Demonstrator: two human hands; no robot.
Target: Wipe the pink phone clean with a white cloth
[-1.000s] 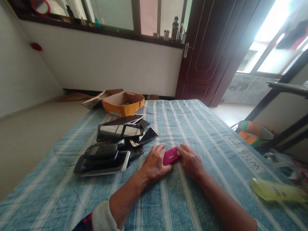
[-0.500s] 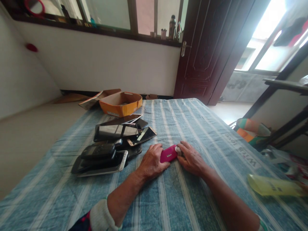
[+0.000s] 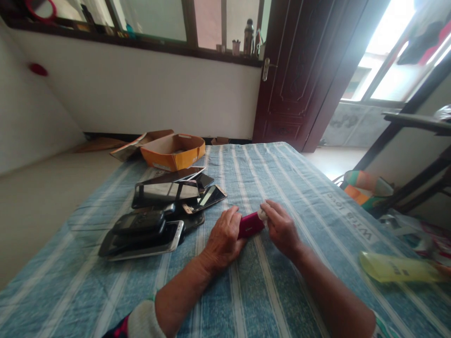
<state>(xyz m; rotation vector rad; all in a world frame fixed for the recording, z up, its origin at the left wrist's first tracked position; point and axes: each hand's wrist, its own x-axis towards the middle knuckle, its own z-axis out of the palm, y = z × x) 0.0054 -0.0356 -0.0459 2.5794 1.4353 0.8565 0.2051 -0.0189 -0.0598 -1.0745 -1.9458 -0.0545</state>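
Low over the striped cloth, my left hand (image 3: 225,234) grips the left end of a magenta mobile phone (image 3: 251,225), fingers on its far side and thumb below. At the phone's right end my right hand (image 3: 281,227) is closed on a small white wad (image 3: 262,215), perhaps tissue or cotton, pressed against the edge. To the left lies a pile of used phones: a white-framed smartphone (image 3: 174,239) at the front, a chunky black device (image 3: 139,221) on top of it, a dark tablet-like phone (image 3: 165,193) and a gold-edged smartphone (image 3: 211,199).
An orange cardboard box (image 3: 176,157), lid opened, stands behind the pile. The blue striped cloth (image 3: 303,188) covers the table. A yellow packet (image 3: 394,268) lies at the right edge. Beyond are a dark red door (image 3: 296,70) and a sill (image 3: 141,44) with a flask (image 3: 248,37).
The magenta phone has tilted and its upper face looks darker. My right hand has lifted slightly with the white wad at the phone's end. The view has shifted a little.
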